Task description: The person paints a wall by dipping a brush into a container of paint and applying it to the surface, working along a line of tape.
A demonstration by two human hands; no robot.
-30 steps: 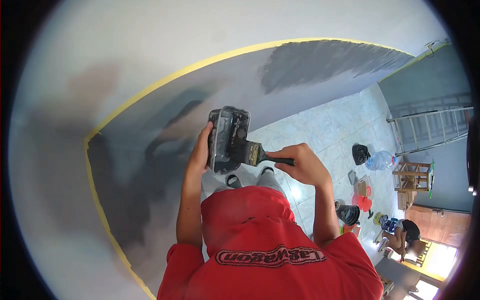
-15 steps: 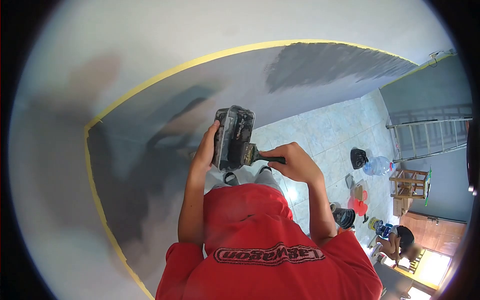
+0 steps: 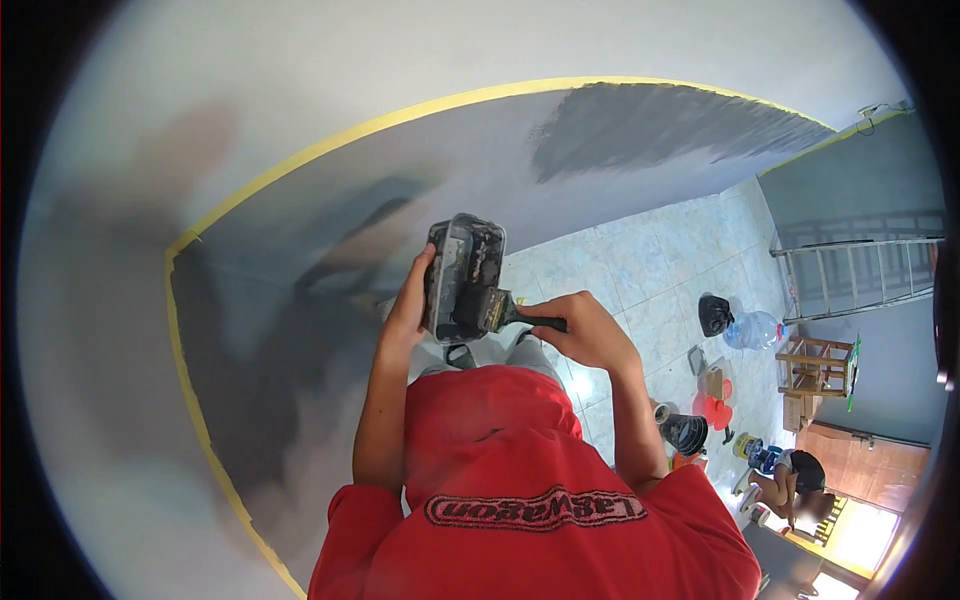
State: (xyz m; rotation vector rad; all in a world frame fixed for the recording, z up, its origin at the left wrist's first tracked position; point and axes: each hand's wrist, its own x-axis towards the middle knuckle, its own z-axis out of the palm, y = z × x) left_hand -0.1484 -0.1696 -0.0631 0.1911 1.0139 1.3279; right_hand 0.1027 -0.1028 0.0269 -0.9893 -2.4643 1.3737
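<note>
My left hand is closed around the side of a small rectangular paint tub, its inside coated with dark grey paint. The tub tilts so that its open side shows. In my right hand is the dark handle of a paintbrush. The brush head sits inside the tub near its lower end, its bristle tips hidden there. Behind my hands stands a wall with a grey painted area, bordered by yellow masking tape. Darker, streaky grey paint covers its upper right and left parts.
On the tiled floor are a black bag, a large clear water bottle, a wooden stool, a black bucket and red items. A ladder leans at right. Another person crouches lower right.
The tub and brush have shifted very slightly left in view. The brush head stays in the tub, and both hands keep their holds.
</note>
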